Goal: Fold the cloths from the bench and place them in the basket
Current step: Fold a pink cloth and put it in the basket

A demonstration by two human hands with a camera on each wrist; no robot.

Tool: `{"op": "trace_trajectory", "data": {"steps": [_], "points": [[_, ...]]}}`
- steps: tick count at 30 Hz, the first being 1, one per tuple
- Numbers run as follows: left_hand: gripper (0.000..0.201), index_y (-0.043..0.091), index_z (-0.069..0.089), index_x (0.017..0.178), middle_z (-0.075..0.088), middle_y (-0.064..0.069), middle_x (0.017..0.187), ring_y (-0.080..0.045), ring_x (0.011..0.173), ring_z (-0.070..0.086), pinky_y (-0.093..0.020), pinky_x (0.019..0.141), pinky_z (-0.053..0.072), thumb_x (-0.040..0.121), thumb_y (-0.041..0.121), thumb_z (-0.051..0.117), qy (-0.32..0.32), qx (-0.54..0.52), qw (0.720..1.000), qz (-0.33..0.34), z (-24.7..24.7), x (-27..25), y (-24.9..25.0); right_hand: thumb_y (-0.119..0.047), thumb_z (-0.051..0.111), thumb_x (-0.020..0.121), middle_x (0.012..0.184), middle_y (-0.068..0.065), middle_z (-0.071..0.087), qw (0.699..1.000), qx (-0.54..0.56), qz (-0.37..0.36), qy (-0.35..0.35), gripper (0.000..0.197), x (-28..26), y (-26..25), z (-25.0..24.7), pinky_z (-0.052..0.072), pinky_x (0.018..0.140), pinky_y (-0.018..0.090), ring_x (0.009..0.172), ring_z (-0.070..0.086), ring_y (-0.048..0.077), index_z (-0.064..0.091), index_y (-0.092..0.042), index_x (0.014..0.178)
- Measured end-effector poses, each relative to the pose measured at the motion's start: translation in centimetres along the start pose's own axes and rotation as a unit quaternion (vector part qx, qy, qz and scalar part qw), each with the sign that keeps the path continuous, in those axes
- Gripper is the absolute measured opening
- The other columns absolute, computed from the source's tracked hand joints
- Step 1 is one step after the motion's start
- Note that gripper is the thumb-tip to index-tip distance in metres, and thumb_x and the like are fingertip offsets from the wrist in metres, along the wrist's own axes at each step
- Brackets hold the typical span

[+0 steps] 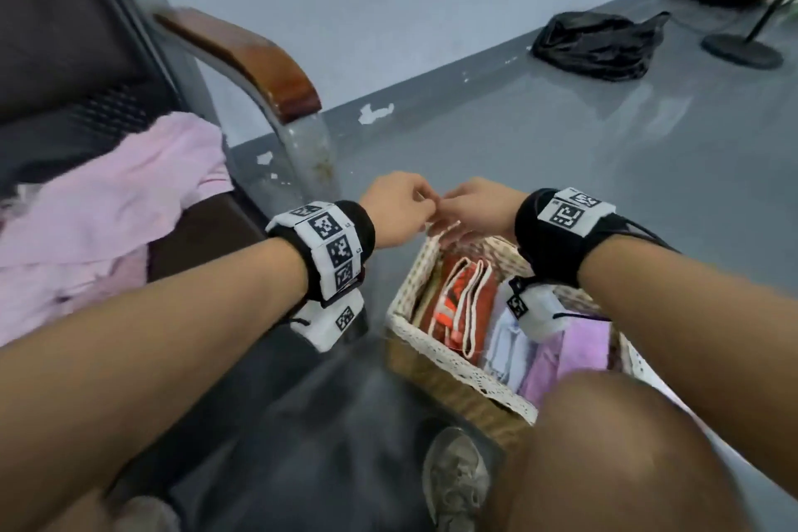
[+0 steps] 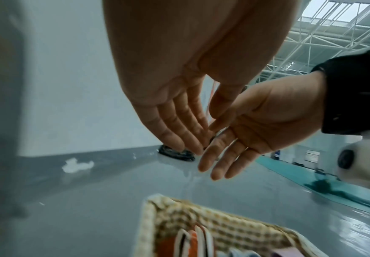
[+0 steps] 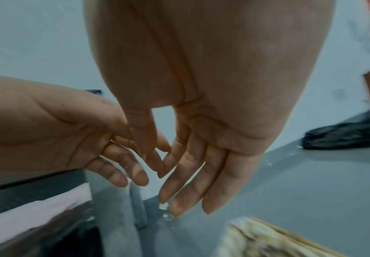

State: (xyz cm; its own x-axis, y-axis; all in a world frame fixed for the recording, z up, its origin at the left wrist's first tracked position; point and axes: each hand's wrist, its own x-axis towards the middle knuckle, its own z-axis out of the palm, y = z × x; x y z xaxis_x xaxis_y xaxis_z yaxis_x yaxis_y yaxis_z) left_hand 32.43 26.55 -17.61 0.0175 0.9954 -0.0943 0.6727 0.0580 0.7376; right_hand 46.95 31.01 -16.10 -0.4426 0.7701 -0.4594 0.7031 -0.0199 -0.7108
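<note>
Left hand point(image 1: 397, 207) and right hand point(image 1: 479, 207) empty, fingers relaxed, fingertips touching above basket point(image 1: 457, 371). Pink cloth point(image 1: 99, 203) unfolded on bench point(image 1: 203, 229). Risk: hasty grab bunches cloth, fold sloppy.

dim, cool light; wide-angle warp at edges; motion blur, esp. wrist views.
</note>
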Motion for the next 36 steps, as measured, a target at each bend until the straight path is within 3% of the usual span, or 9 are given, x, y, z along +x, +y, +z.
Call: {"op": "trace_trajectory", "data": {"steps": [2, 6, 10, 15, 18, 22, 29, 32, 36], "points": [[0.016, 0.025, 0.067, 0.098, 0.075, -0.001, 0.092, -0.015, 0.088, 0.071, -0.025, 0.072, 0.054, 0.092, 0.018, 0.054, 0.051, 0.015, 0.998, -0.017, -4.8, -2.9, -1.9, -0.022, 0.054, 0.096, 0.104, 0.007, 0.073, 0.998, -0.032, -0.052, -0.012, 0.024, 0.8, -5.0, 2.5, 0.046, 0.078, 0.029, 0.091, 0.067, 0.02, 0.069, -0.006, 0.106], [0.02, 0.024, 0.069, 0.107, 0.073, 0.003, 0.096, -0.017, 0.093, 0.067, -0.031, 0.087, 0.052, 0.091, 0.024, 0.056, 0.118, 0.065, 0.988, -0.07, -12.3, -9.9, -7.5, -0.019, 0.053, 0.095, 0.096, 0.006, 0.072, 0.986, -0.063, -0.128, -0.09, 0.015, 1.9, -13.2, 9.8, 0.049, 0.076, 0.033, 0.087, 0.067, 0.023, 0.067, -0.013, 0.096], [0.022, 0.023, 0.068, 0.11, 0.071, 0.0, 0.106, -0.017, 0.094, 0.062, -0.028, 0.084, 0.046, 0.091, 0.027, 0.058, 0.155, 0.104, 0.971, -0.148, -16.7, -17.7, -13.9, -0.019, 0.057, 0.094, 0.091, 0.007, 0.068, 0.965, -0.1, -0.167, -0.174, 0.014, 2.5, -19.3, 18.8, 0.044, 0.068, 0.029, 0.08, 0.062, 0.022, 0.065, -0.011, 0.103], [0.039, 0.019, 0.062, 0.125, 0.065, -0.002, 0.128, -0.021, 0.115, 0.059, -0.031, 0.096, 0.046, 0.091, 0.04, 0.06, 0.114, 0.121, 0.944, -0.285, -18.4, -24.4, -22.0, -0.022, 0.056, 0.094, 0.102, 0.006, 0.072, 0.934, -0.196, -0.215, -0.209, 0.022, 3.4, -23.2, 28.4, 0.052, 0.076, 0.03, 0.085, 0.069, 0.02, 0.069, -0.011, 0.109], [0.053, 0.016, 0.06, 0.125, 0.062, -0.004, 0.126, -0.023, 0.111, 0.059, -0.032, 0.089, 0.047, 0.088, 0.055, 0.061, 0.065, 0.127, 0.93, -0.338, -17.2, -25.7, -25.2, -0.025, 0.057, 0.093, 0.115, 0.006, 0.07, 0.901, -0.296, -0.249, -0.194, 0.028, 4.2, -22.9, 31.9, 0.053, 0.095, 0.038, 0.104, 0.067, 0.025, 0.07, -0.016, 0.116], [0.039, 0.024, 0.056, 0.068, 0.062, 0.004, 0.076, -0.011, 0.064, 0.053, -0.026, 0.053, 0.034, 0.08, 0.059, 0.068, 0.078, 0.135, 0.928, -0.337, -14.8, -25.2, -27.2, -0.021, 0.06, 0.09, 0.137, 0.011, 0.058, 0.845, -0.431, -0.248, -0.195, 0.051, 5.8, -20.8, 34.4, 0.047, 0.099, 0.031, 0.121, 0.057, 0.027, 0.052, -0.015, 0.14], [0.019, 0.023, 0.061, 0.077, 0.067, 0.001, 0.08, -0.02, 0.077, 0.063, -0.028, 0.064, 0.041, 0.092, 0.035, 0.064, 0.09, 0.164, 0.941, -0.281, -14.6, -24.3, -27.7, -0.011, 0.062, 0.086, 0.133, 0.008, 0.061, 0.84, -0.415, -0.283, -0.205, 0.055, 8.5, -20.4, 34.2, 0.046, 0.095, 0.027, 0.115, 0.059, 0.025, 0.052, -0.02, 0.14], [0.006, 0.022, 0.059, 0.091, 0.065, 0.002, 0.092, -0.016, 0.084, 0.06, -0.026, 0.071, 0.045, 0.096, 0.023, 0.056, 0.189, 0.044, 0.947, -0.255, -15.4, -23.9, -26.6, -0.019, 0.064, 0.089, 0.133, 0.011, 0.06, 0.837, -0.393, -0.304, -0.229, 0.054, 9.5, -20.6, 33.7, 0.045, 0.097, 0.028, 0.107, 0.06, 0.022, 0.05, -0.028, 0.141], [0.021, 0.017, 0.052, 0.079, 0.059, -0.005, 0.083, -0.022, 0.077, 0.054, -0.037, 0.077, 0.044, 0.099, 0.014, 0.044, 0.308, -0.147, 0.912, -0.228, -17.8, -23.2, -24.4, -0.026, 0.071, 0.082, 0.138, 0.015, 0.053, 0.845, -0.389, -0.346, -0.123, 0.06, 10.5, -20.9, 32.3, 0.039, 0.109, 0.04, 0.129, 0.049, 0.034, 0.053, -0.03, 0.139]]}}
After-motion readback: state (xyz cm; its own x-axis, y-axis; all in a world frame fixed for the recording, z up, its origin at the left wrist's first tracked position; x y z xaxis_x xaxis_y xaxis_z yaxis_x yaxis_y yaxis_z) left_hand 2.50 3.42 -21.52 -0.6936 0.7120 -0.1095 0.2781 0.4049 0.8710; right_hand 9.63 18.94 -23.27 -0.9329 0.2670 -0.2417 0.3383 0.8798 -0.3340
